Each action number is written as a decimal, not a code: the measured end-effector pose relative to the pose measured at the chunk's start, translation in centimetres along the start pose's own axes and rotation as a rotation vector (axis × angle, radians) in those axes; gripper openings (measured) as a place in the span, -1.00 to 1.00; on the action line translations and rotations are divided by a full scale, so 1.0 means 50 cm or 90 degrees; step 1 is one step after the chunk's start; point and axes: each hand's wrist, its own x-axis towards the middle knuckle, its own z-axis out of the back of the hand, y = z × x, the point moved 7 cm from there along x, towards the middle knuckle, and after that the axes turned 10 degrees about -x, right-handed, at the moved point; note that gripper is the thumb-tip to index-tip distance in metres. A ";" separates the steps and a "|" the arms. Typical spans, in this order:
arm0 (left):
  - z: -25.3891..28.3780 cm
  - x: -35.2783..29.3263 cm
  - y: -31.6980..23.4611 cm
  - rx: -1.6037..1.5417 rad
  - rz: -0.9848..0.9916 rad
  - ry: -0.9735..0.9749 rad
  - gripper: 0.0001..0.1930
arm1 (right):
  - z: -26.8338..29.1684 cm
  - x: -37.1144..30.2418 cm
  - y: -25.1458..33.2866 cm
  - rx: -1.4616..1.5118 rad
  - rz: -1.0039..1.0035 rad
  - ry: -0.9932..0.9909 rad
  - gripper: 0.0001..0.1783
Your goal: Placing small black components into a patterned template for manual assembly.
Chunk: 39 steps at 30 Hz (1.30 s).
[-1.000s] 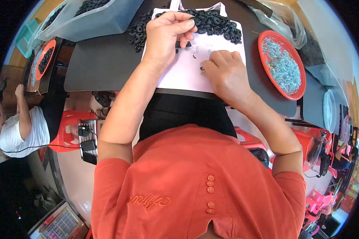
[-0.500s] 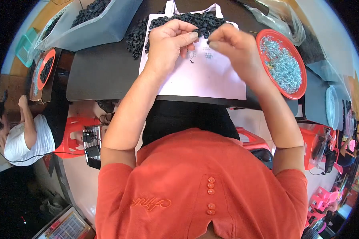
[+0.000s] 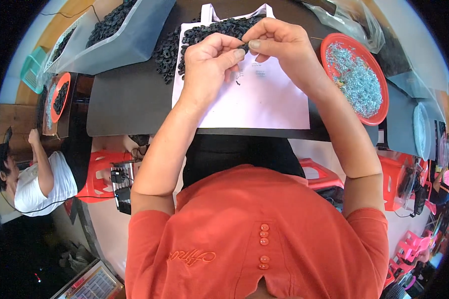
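My left hand (image 3: 208, 67) is closed in a pinch on a small black part (image 3: 245, 47), of the same look as the loose ones nearby. Against that part, the thumb and index finger of my right hand (image 3: 290, 54) are pinched together; whatever they grip is too small to make out. Both hands are over a white tote bag (image 3: 257, 109) laid flat on the table. A heap of small black ring-like parts (image 3: 197, 34) covers its far end and spills off to the left. On the bag lies a tiny dark scrap (image 3: 238, 83).
A red plate (image 3: 384, 102) at the right holds many small silvery-blue pieces (image 3: 359, 89). At the far left stands a translucent bin (image 3: 134, 45) with more black parts. Clear plastic bags (image 3: 366, 30) lie at the back right. A person in white (image 3: 50, 182) sits at the left.
My right hand has moved left to my left hand, and their fingertips now meet at the black part. The whole view has shifted slightly.
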 end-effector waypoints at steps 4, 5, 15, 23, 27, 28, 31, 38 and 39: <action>0.001 0.002 0.011 0.012 -0.011 0.002 -0.90 | -0.002 -0.006 0.002 -0.062 0.027 -0.018 -0.90; 0.001 0.002 0.010 0.040 -0.033 -0.003 -0.91 | -0.003 -0.009 0.003 -0.108 0.050 -0.028 -0.90; 0.000 0.001 0.003 0.108 -0.191 0.007 -0.91 | -0.001 -0.015 -0.012 -0.054 0.044 -0.083 -0.86; -0.004 -0.001 0.002 0.080 -0.123 -0.012 -0.87 | 0.009 -0.014 -0.024 0.002 -0.032 -0.037 -0.84; -0.002 0.000 0.008 0.062 -0.085 -0.009 -0.91 | 0.008 -0.015 -0.021 -0.019 -0.029 -0.034 -0.85; -0.002 -0.001 0.006 0.062 -0.085 -0.010 -0.91 | 0.006 -0.015 -0.018 -0.028 -0.017 -0.029 -0.85; -0.003 -0.002 0.005 0.074 -0.085 -0.010 -0.93 | 0.003 -0.014 -0.017 -0.035 -0.003 -0.018 -0.84; -0.003 -0.006 -0.005 0.149 -0.178 -0.018 -0.93 | 0.001 -0.013 -0.018 -0.021 -0.041 -0.028 -0.82; -0.002 -0.007 -0.008 0.163 -0.213 -0.022 -0.92 | 0.002 -0.013 -0.018 -0.021 -0.041 -0.029 -0.82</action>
